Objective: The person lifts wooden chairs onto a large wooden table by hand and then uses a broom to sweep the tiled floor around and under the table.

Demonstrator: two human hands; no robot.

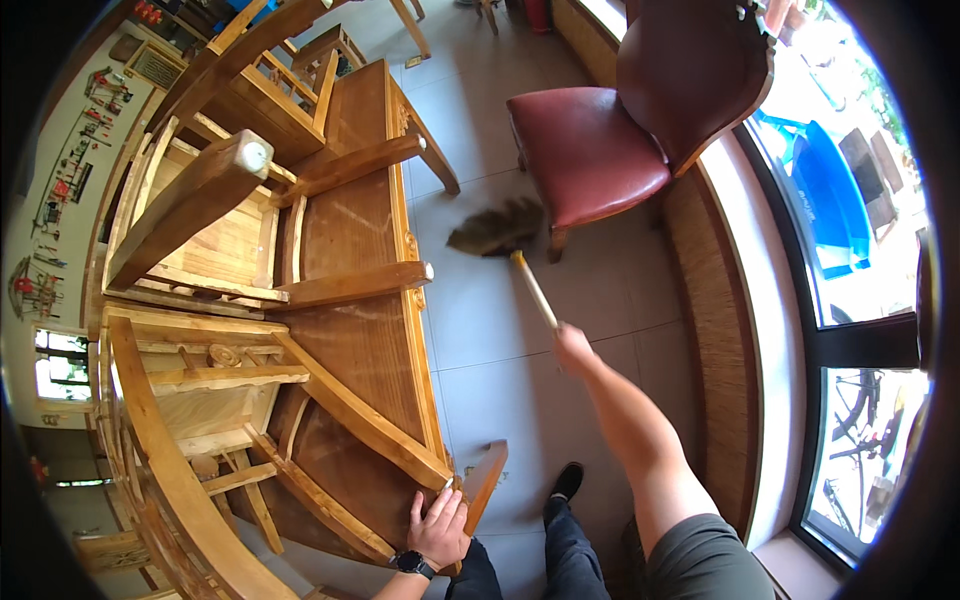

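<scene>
Broom [505,240] is at the centre of the frame, a little above the middle; its dark bristle head lies low on the grey tiled floor [500,340], just beside the front leg of the red padded chair [590,155]. The pale handle runs down and to the right into the right hand [572,345], which is closed around its end, the arm stretched far out. The bristles look blurred, so I judge that a sweeping stroke is under way.

The left hand [438,525], at the lower middle of the frame, lies flat with spread fingers on the corner of the long wooden bench [365,340]; it grips nothing and only leans there. Wooden chairs [200,220] are turned upside down on the bench top, at the left of the frame. A dark shoe [567,480] stands on the tiles below the right arm.

To sweep well here, I think the bristles should stay flat on the tiles and go close around the chair leg with short pulls toward the body. The left hand should rest lightly, so the stacked chairs do not shake.
</scene>
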